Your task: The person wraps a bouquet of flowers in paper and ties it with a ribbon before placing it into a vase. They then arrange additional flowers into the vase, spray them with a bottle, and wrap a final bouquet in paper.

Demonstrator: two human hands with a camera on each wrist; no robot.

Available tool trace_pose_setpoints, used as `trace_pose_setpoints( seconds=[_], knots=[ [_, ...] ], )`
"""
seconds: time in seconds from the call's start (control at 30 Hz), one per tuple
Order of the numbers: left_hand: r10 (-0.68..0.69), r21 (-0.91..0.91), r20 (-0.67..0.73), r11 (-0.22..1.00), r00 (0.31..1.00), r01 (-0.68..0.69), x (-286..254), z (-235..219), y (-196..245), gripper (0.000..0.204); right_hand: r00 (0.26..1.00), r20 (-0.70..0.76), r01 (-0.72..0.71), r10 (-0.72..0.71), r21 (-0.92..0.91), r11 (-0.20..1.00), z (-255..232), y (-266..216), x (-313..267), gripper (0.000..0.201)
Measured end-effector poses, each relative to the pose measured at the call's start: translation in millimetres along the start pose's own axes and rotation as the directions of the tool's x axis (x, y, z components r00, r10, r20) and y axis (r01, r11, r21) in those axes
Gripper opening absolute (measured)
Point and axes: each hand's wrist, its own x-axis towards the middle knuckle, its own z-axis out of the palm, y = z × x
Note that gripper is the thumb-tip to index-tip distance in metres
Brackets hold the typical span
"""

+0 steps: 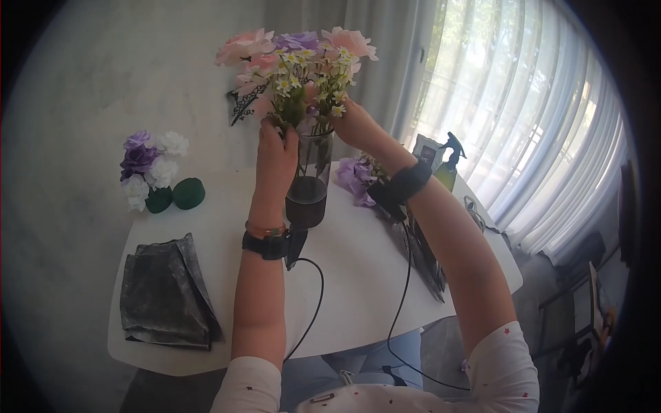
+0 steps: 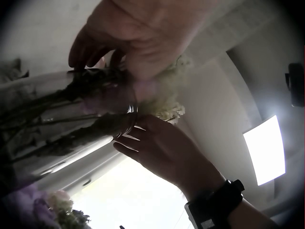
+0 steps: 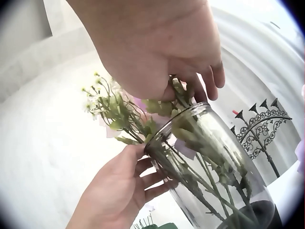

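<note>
A tall clear glass vase with a dark lower part stands on the white table, holding a bouquet of artificial flowers. Pink roses, a lilac rose and small white daisies spread above its mouth. My left hand holds the vase at its rim from the left, thumb by the rim in the right wrist view. From the other side, my right hand curls its fingers round leafy stems just over the mouth. Through the glass, green stems cross inside.
Purple and white flowers stand by green foam pieces at the back left. Folded dark grey sheets lie front left. Lilac flowers, a spray bottle and a small frame are on the right. Cables hang from both wrists.
</note>
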Motion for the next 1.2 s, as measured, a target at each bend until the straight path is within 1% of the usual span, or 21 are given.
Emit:
trace_pose_setpoints(
  seconds=[0.07,0.17,0.23,0.3,0.33,0.4,0.43,0.5,0.57,0.6,0.67,0.7,0.77,0.8,0.83,0.87,0.9,0.97,1.0,1.07,1.2],
  knots=[
    [-0.013,-0.048,-0.079,0.999,0.997,0.009,1,-1,-1,0.036,1.0,-0.016,-0.019,0.019,0.001,1.0,0,-1,-2,0.045],
    [-0.121,-0.037,-0.04,0.992,0.992,0.12,-2,-8,13,0.035,0.998,-0.023,0.065,-0.066,-0.065,0.996,-3,-4,-17,0.037],
    [-0.136,0.002,-0.016,0.991,0.991,0.136,-5,-12,24,0.037,1.0,-0.024,0.013,-0.014,-0.051,0.999,-6,-8,-28,0.039],
    [-0.214,0.274,-0.002,0.939,0.977,0.206,-7,-17,23,0.042,0.998,0.026,-0.055,0.055,0.005,0.998,-12,-11,-39,0.047],
    [-0.208,0.272,0.016,0.942,0.978,0.196,-8,-20,22,0.042,0.998,0.052,-0.036,0.038,-0.038,0.999,-19,-8,-43,0.056],
    [-0.093,0.468,-0.01,0.879,0.996,0.086,-10,-26,24,0.044,0.996,0.078,-0.031,0.037,-0.076,0.997,-39,-5,-51,0.057],
    [-0.093,0.467,0.004,0.881,0.996,0.081,-12,-30,31,0.044,0.993,0.114,-0.007,0.02,-0.109,0.994,-51,-3,-56,0.059],
    [-0.254,0.435,0.142,0.884,0.957,0.17,-14,-40,53,0.048,0.992,0.11,-0.038,0.053,-0.13,0.991,-82,0,-67,0.052],
    [-0.221,0.414,0.174,0.901,0.96,0.132,-21,-44,72,0.049,0.945,0.289,-0.081,0.151,-0.242,0.967,-114,6,-79,0.037],
    [-0.229,0.347,0.246,0.928,0.942,0.134,-23,-44,85,0.048,0.946,0.283,-0.09,0.158,-0.24,0.967,-127,7,-86,0.037],
    [-0.229,0.283,0.325,0.949,0.918,0.137,-32,-39,102,0.047,0.801,0.392,-0.318,0.453,-0.362,0.876,-151,8,-103,0.029],
    [-0.191,0.226,0.372,0.968,0.908,0.111,-37,-34,109,0.045,0.801,0.387,-0.326,0.456,-0.358,0.875,-154,45,-117,0.029],
    [-0.147,0.172,0.423,0.982,0.894,0.08,-49,-21,124,0.043,0.794,0.575,0.07,0.198,-0.41,0.909,-146,139,-142,0.029],
    [-0.113,0.162,0.481,0.986,0.869,0.038,-56,-12,131,0.041,0.798,0.569,0.062,0.2,-0.407,0.911,-149,129,-150,0.029],
    [-0.079,0.149,0.537,0.989,0.84,-0.003,-62,-4,136,0.039,0.748,0.53,-0.196,0.4,-0.4,0.895,-152,107,-162,0.032],
    [-0.048,0.143,0.582,0.989,0.812,-0.045,-68,5,138,0.038,0.647,0.497,-0.439,0.579,-0.379,0.815,-151,92,-173,0.039],
    [-0.048,0.147,0.586,0.988,0.809,-0.048,-72,14,143,0.038,0.648,0.496,-0.442,0.578,-0.373,0.816,-146,89,-180,0.039],
    [-0.035,0.14,0.675,0.987,0.737,-0.081,-79,29,153,0.038,0.545,0.505,-0.517,0.67,-0.426,0.742,-136,85,-191,0.047],
    [-0.016,0.145,0.684,0.983,0.729,-0.114,-80,35,159,0.038,0.55,0.505,-0.515,0.666,-0.423,0.746,-129,84,-196,0.047],
    [-0.014,0.127,0.693,0.987,0.721,-0.102,-82,47,165,0.037,0.476,0.539,-0.517,0.695,-0.467,0.717,-116,83,-202,0.055],
    [-0.028,0.051,0.68,0.999,0.732,-0.009,-77,59,178,0.04,0.527,0.564,-0.454,0.636,-0.445,0.772,-98,94,-214,0.056]
  ],
)
